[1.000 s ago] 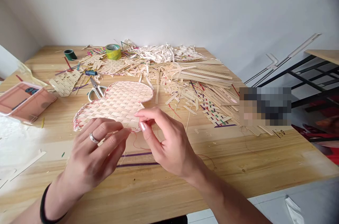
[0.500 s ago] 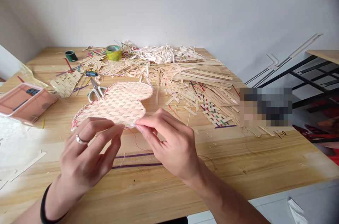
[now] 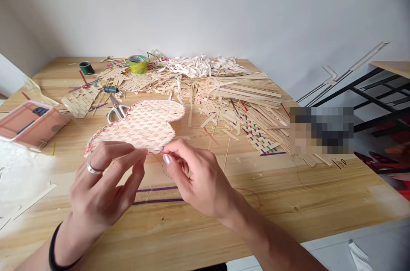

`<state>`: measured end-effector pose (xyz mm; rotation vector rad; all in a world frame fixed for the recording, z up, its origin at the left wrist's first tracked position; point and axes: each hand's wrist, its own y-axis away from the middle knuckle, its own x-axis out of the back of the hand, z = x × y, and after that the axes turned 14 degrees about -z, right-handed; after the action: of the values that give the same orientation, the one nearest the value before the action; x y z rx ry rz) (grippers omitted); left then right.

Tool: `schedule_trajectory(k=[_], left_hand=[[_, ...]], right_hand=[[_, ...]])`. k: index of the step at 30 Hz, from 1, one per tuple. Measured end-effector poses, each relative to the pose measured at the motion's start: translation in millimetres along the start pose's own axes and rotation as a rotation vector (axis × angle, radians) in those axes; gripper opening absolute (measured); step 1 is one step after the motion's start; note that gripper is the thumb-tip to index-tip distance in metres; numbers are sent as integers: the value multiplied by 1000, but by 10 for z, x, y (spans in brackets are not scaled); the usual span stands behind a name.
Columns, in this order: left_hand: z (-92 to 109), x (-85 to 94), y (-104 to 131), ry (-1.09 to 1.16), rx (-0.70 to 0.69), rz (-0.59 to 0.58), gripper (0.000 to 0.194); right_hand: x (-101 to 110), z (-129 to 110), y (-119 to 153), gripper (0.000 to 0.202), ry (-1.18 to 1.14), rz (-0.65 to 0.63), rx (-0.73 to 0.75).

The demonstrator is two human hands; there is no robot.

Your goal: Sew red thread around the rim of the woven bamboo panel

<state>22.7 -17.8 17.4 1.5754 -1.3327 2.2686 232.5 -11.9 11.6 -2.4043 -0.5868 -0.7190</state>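
A woven piece of pale flat strips (image 3: pixel 144 123), curved and notched like a heart, is held over the table with pinkish thread stitched along its rim. My left hand (image 3: pixel 105 183), with a ring and a black wristband, pinches its near edge between thumb and fingers. At the same edge, slightly to the right, my right hand (image 3: pixel 200 177) has its index finger and thumb closed on the rim; any needle there is too small to make out. A thin red thread (image 3: pixel 162 169) hangs below the edge between both hands.
Scissors (image 3: pixel 118 110) lie just behind the woven piece. A pink plastic box (image 3: pixel 48 128) stands at left. Farther back are a tape roll (image 3: pixel 138 66), a green spool (image 3: pixel 86 68) and heaped loose strips (image 3: pixel 237 87). A patterned woven scrap (image 3: pixel 259 138) lies at right.
Both hands have shifted slightly left. My right hand is a little lower, its thumb lower against the near edge. The woven piece has barely moved.
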Motion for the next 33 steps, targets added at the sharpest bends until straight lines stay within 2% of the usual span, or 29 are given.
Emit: schedule_trajectory(k=[12, 20, 33], left_hand=[[-8, -22, 29, -15, 23, 14, 25], [-27, -7, 24, -58, -23, -9, 39], [-33, -8, 42, -65, -28, -16, 38]], right_hand=[[9, -65, 19, 13, -219, -145, -122], [-19, -77, 12, 14, -277, -147, -139], [-32, -67, 18, 16, -309, -159, -151]])
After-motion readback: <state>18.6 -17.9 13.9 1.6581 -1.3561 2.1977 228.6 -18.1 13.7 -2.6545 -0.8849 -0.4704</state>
